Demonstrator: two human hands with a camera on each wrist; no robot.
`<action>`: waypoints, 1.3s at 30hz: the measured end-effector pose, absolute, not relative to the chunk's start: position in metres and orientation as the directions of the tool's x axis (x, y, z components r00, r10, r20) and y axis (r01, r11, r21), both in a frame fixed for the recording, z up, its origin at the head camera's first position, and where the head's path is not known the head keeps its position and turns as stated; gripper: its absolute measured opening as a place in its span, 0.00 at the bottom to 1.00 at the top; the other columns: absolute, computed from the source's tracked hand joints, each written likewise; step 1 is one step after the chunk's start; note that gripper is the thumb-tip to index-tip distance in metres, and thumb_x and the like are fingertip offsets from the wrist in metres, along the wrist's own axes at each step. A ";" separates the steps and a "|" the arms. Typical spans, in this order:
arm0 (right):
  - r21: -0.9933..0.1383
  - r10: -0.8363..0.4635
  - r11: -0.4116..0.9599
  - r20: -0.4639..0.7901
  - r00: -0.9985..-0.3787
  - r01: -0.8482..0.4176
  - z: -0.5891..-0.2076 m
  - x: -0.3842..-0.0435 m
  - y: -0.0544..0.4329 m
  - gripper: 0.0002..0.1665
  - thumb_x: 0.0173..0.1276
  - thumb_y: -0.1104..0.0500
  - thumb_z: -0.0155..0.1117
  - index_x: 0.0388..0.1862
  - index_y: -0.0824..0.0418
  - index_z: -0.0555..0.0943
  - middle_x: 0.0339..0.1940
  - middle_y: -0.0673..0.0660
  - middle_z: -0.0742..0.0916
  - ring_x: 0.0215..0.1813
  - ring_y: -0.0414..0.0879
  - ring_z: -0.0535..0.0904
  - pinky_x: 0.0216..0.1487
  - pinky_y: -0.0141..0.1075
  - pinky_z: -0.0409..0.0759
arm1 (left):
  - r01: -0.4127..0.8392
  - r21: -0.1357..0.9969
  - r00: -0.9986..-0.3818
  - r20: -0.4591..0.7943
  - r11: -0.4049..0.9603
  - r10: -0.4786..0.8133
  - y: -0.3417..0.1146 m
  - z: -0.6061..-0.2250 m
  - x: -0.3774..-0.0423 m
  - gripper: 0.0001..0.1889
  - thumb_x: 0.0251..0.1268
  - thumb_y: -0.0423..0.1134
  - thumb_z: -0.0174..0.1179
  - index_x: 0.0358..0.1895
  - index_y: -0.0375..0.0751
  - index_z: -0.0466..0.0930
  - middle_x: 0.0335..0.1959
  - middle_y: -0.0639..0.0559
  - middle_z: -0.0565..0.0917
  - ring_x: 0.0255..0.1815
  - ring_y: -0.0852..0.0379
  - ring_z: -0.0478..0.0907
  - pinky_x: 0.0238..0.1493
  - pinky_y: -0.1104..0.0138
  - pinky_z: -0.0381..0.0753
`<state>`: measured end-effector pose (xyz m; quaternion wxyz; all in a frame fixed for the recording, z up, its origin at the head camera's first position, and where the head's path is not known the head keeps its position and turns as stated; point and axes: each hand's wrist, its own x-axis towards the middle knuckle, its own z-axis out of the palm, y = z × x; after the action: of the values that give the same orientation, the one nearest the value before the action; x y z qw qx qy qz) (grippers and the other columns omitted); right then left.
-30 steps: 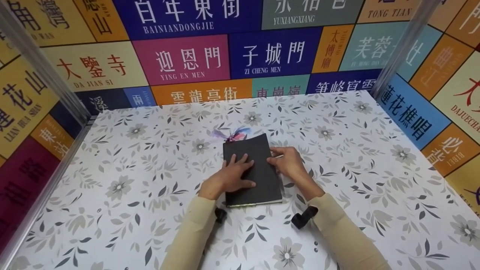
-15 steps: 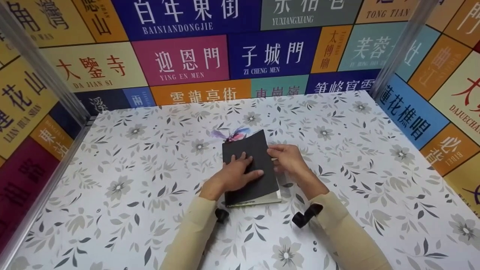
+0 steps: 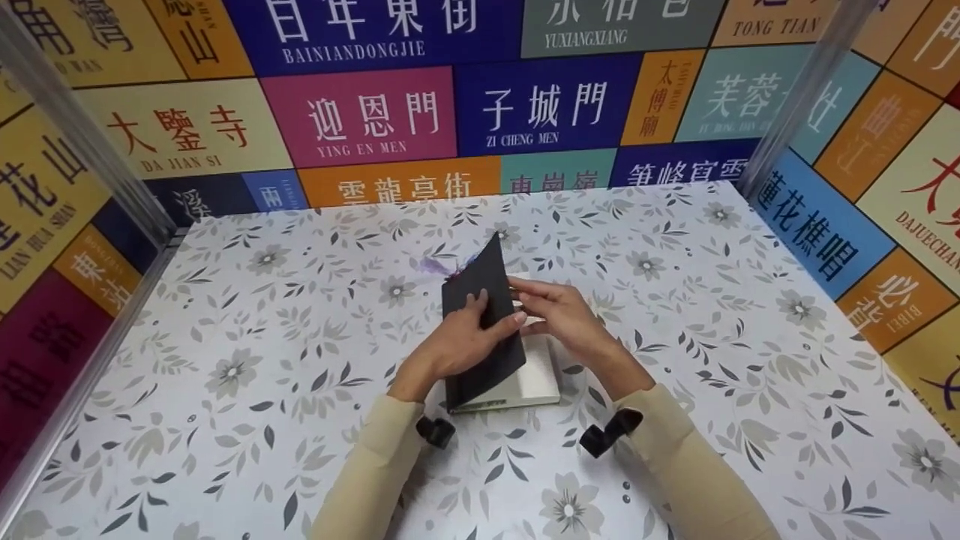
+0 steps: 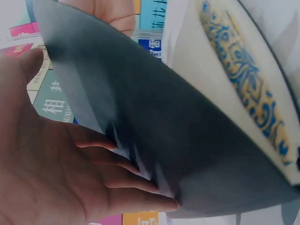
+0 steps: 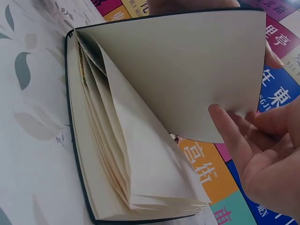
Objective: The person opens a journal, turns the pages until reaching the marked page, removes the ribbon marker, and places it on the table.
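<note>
In the head view, a black notebook sits on the flower-patterned desk, its front cover tilted up over pale pages. The left hand lies against the outer face of that cover, its grip spread and closed round nothing. The right hand is at the cover's free edge, its grip loosely parted, fingers reaching to the inner side. A purple feathery ornament shows behind the notebook's far left corner.

In the left wrist view, straight left fingers touch the raised cover; a blue-and-gold patterned strip lies over the notebook's cream inside.

In the right wrist view, loose pages fan out inside the notebook, and right fingertips touch the cover's cream inner face.
</note>
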<state>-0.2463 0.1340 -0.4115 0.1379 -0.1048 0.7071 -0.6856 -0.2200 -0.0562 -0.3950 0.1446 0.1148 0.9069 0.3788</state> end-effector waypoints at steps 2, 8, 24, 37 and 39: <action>-0.999 -0.366 0.029 -0.030 -0.930 0.021 -0.411 -0.246 0.132 0.25 0.80 0.63 0.49 0.73 0.63 0.71 0.71 0.65 0.78 0.58 0.42 0.83 0.50 0.36 0.87 | 0.095 0.739 -0.935 -0.163 0.667 0.314 -0.060 -0.392 -0.219 0.50 0.68 0.72 0.46 0.80 0.39 0.47 0.81 0.36 0.53 0.80 0.43 0.57 0.79 0.52 0.61; -0.985 -0.436 0.144 0.018 -0.900 -0.090 -0.416 -0.246 0.132 0.22 0.78 0.63 0.54 0.68 0.67 0.75 0.69 0.65 0.79 0.66 0.53 0.80 0.65 0.45 0.81 | 0.093 0.788 -0.951 -0.110 0.608 0.288 -0.077 -0.382 -0.215 0.39 0.73 0.61 0.49 0.80 0.46 0.55 0.78 0.41 0.65 0.77 0.44 0.64 0.77 0.51 0.64; -0.855 -0.620 0.432 -0.049 -0.783 -0.289 -0.428 -0.239 0.133 0.23 0.75 0.60 0.59 0.67 0.63 0.77 0.74 0.62 0.74 0.77 0.60 0.66 0.77 0.54 0.64 | 0.234 0.753 -0.940 0.015 0.615 0.340 -0.137 -0.360 -0.202 0.34 0.77 0.53 0.50 0.81 0.53 0.53 0.82 0.48 0.56 0.83 0.46 0.52 0.82 0.47 0.53; -0.720 -0.684 0.574 -0.159 -0.712 -0.390 -0.428 -0.235 0.136 0.35 0.69 0.55 0.67 0.73 0.59 0.71 0.81 0.60 0.63 0.83 0.60 0.51 0.82 0.56 0.49 | 0.381 0.637 -0.893 0.065 0.670 0.445 -0.188 -0.360 -0.193 0.29 0.78 0.50 0.51 0.78 0.47 0.60 0.84 0.55 0.49 0.85 0.43 0.36 0.81 0.41 0.43; -0.717 -0.698 0.573 -0.173 -0.694 -0.397 -0.429 -0.235 0.136 0.36 0.68 0.55 0.68 0.73 0.60 0.70 0.82 0.60 0.60 0.84 0.61 0.48 0.83 0.57 0.46 | 0.381 0.625 -0.894 0.060 0.682 0.445 -0.195 -0.360 -0.192 0.28 0.78 0.47 0.52 0.76 0.44 0.63 0.83 0.52 0.52 0.85 0.42 0.37 0.81 0.40 0.43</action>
<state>-0.2348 0.1360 -0.4288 0.2253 -0.3194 0.8578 -0.3339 -0.1920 -0.1949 -0.3603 0.0485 0.2256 0.9157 0.3291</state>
